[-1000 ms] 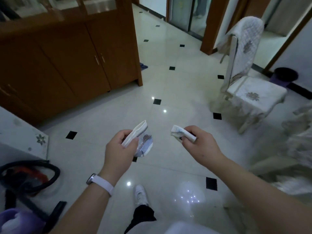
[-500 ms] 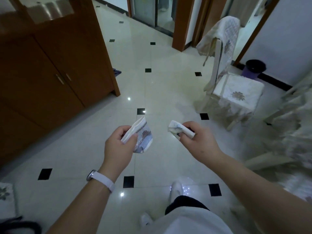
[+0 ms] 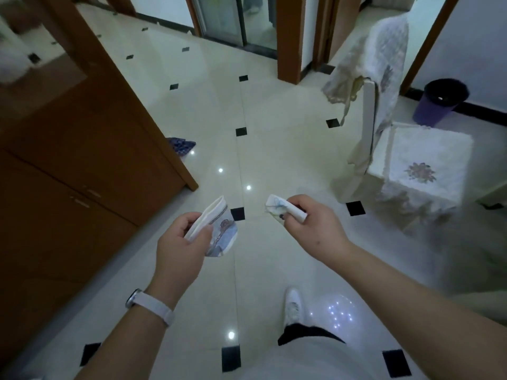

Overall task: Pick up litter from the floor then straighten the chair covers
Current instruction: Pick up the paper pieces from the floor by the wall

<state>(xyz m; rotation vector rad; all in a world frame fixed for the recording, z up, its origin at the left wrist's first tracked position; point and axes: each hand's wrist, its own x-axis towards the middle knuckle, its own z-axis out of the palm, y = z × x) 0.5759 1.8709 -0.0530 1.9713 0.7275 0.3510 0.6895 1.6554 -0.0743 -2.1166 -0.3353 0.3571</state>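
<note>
Litter (image 3: 219, 231) where?
— Off floor, in hands. Left hand (image 3: 178, 242) grips flat piece (image 3: 223, 237), right hand (image 3: 318, 226) pinches small scrap (image 3: 282, 211).
— Bin (image 3: 441, 102)?
— Ahead, far right, beyond chair (image 3: 419, 171); well apart from both hands. Right hand nearer, so probably drops first.
— Cover (image 3: 384, 58)?
— Hangs crooked off backrest.

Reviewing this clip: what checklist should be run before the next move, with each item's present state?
1. Left hand grips the crushed cup: ok.
2. Right hand grips the paper: ok.
3. Bin in view, top open: ok.
4. Straight path to bin: not ok, the chair stands between.
5. Back cover straight: not ok, hangs askew.
6. Floor free of litter: cannot tell; a blue thing lies by the cabinet.
</note>
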